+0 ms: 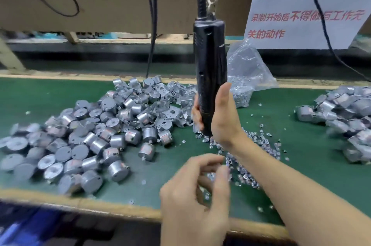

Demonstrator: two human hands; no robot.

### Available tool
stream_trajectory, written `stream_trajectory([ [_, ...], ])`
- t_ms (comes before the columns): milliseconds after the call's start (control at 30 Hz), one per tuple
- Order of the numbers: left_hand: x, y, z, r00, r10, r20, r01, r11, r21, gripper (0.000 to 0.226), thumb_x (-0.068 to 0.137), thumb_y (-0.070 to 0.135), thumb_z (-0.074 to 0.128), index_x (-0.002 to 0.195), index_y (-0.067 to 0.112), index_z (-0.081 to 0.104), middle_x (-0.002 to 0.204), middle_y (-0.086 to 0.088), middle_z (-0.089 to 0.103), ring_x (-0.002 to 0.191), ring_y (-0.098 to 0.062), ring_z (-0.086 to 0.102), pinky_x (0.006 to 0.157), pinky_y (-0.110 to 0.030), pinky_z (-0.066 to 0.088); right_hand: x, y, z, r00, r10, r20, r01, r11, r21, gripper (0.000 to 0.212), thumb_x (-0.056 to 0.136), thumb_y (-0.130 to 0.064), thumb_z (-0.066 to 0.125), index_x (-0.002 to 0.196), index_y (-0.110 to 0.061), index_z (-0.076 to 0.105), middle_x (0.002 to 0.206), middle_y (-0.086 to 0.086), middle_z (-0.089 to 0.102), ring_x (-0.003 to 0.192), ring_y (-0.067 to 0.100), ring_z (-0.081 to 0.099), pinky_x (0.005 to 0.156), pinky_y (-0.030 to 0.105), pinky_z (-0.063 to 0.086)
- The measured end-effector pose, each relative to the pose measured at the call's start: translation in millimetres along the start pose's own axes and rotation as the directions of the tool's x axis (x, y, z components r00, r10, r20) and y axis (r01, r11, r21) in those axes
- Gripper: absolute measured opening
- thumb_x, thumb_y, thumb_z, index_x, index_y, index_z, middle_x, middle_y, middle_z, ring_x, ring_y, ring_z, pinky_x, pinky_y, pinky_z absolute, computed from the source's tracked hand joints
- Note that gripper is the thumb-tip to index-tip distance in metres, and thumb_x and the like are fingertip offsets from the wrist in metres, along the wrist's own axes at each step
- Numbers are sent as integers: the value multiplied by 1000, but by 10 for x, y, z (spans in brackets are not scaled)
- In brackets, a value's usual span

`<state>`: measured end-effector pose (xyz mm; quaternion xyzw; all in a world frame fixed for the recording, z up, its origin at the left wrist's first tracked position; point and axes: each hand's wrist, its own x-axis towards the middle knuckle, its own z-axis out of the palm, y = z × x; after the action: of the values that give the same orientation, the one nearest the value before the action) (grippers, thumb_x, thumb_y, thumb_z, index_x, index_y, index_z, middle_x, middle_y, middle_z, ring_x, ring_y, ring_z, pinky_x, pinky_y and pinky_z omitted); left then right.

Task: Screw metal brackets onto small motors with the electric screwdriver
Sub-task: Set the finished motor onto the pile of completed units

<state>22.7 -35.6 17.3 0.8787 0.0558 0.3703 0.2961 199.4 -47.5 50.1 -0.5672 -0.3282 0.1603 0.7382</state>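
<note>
The screwdriver (210,65) is hung upright mid-frame, and its lower end is gripped by the right hand (222,117), fingers wrapped round it, with the tip down among the screws (253,157) scattered on the green surface (50,95). The left hand (194,191) is held at bottom centre with its fingers curled, but tbh it's too blurry for it to be told whether anything is pinched. Motors (90,141) are heaped at left, with brackets (170,101) piled just behind them beside the screwdriver.
</note>
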Motion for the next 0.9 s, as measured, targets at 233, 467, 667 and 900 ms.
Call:
stream_trajectory([
  [233,139,-742,-366,916,-314,-248,399,770,498,45,81,28,72,117,3,64,105,-13,66,95,-34,52,87,-43,43,-45,-73,36,996,-83,-9,83,996,-26,78,70,-93,35,97,-30,70,52,1,51,40,18,46,43,36,45],
  [467,306,-802,-232,907,-401,-132,368,597,713,35,78,43,73,95,13,66,82,-8,70,92,-33,52,72,-43,31,-21,-44,-20,999,-50,-5,50,998,32,76,65,-98,35,71,-26,60,55,2,51,40,19,44,45,26,42],
  [667,234,-787,-174,986,-155,-68,165,790,591,26,81,37,72,105,25,71,86,2,66,88,-28,50,72,-39,30,-7,46,-64,998,0,70,-7,995,98,91,62,-101,38,73,-11,53,54,2,48,41,20,40,45,25,37],
  [900,301,-742,-64,942,-278,187,202,917,345,36,85,39,71,117,28,58,98,16,65,98,-18,48,76,-37,29,14,97,-57,998,19,65,-26,993,113,92,61,-101,40,74,-11,53,53,1,47,41,19,39,44,26,35],
])
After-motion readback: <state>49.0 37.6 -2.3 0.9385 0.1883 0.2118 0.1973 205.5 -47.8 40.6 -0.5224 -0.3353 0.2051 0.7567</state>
